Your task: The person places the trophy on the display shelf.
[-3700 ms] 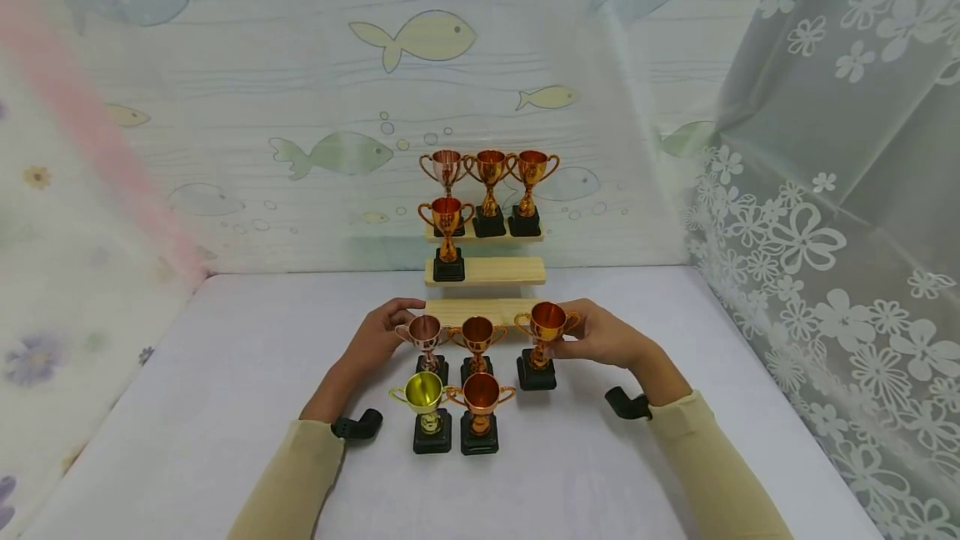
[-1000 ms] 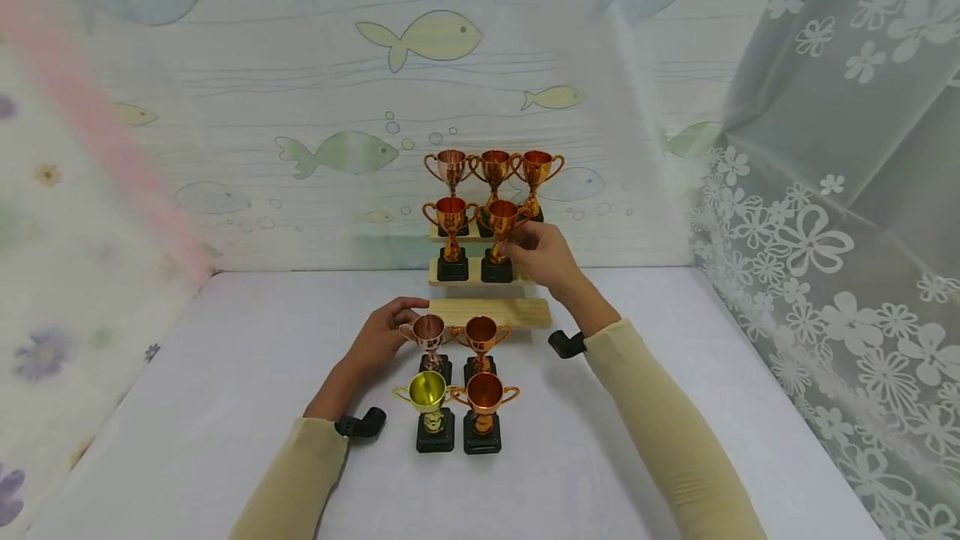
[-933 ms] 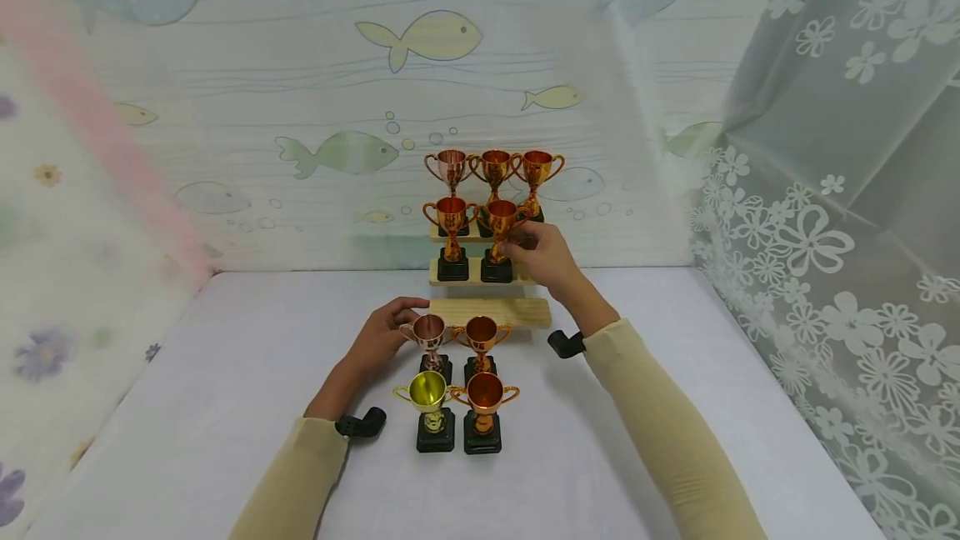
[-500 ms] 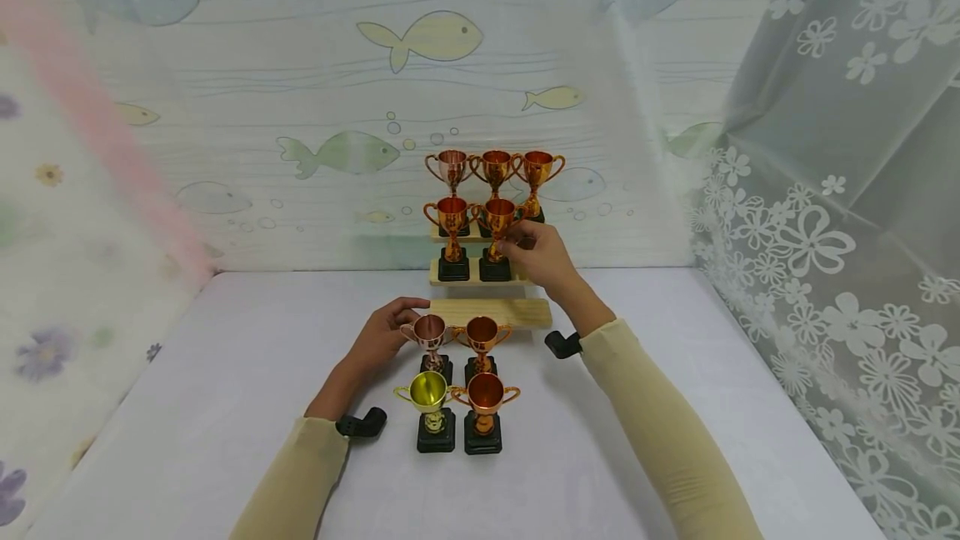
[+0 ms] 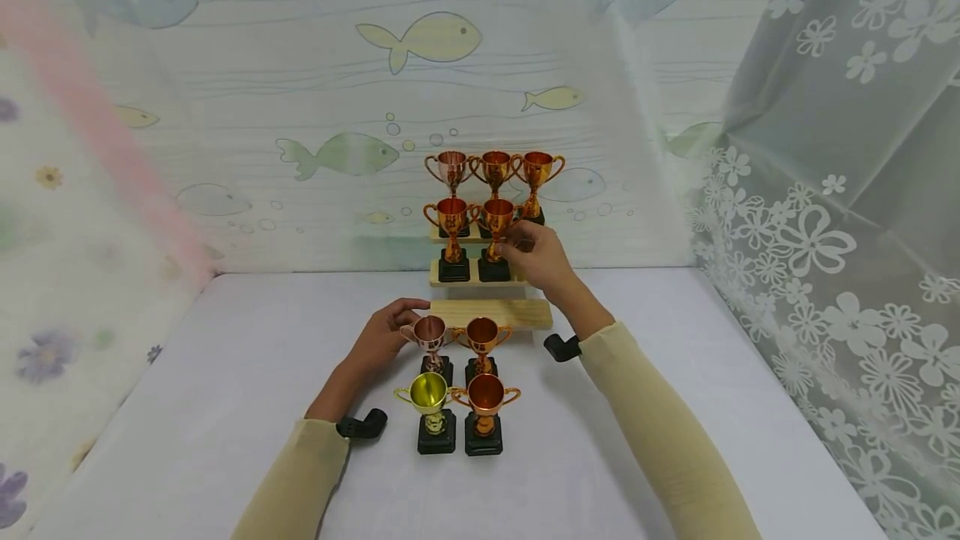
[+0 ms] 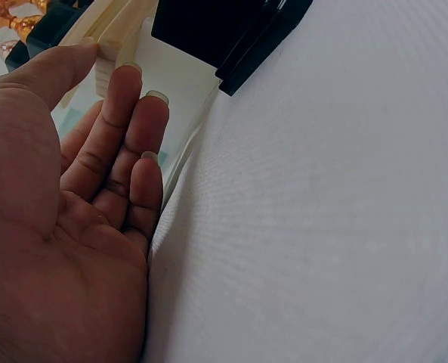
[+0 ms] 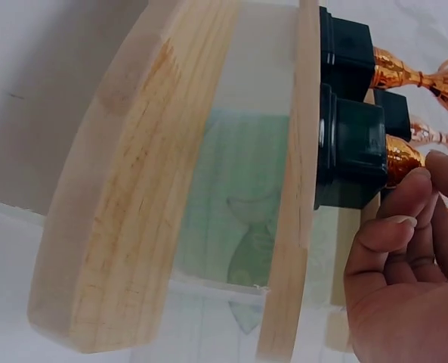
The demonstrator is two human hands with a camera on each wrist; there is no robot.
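In the head view, my right hand (image 5: 536, 257) pinches the stem of a copper-coloured trophy cup (image 5: 497, 215) with thumb and fingers. Its black base sits on the middle step (image 5: 519, 272) of a wooden display stand, right of another copper trophy (image 5: 452, 215). At the stand's lowest step (image 5: 491, 313), my left hand (image 5: 378, 336) holds the left end; the left wrist view has the thumb on the wood and the fingers bent beside it. Nearer me stand a pinkish trophy (image 5: 430, 333), a copper trophy (image 5: 482, 333), a gold trophy (image 5: 428, 392) and another copper trophy (image 5: 486, 395).
Three trophies stand on the top step, among them a pinkish one (image 5: 452, 165) at left and a copper one (image 5: 537, 165) at right. A white cloth covers the table (image 5: 600, 457). A fish-patterned curtain (image 5: 300, 65) hangs behind, and a flowered sheer one (image 5: 840, 273) at right.
The right hand has carried a copper trophy from the table to the middle step, then shifted it slightly left towards its neighbour. My left hand has stayed at the stand's end.
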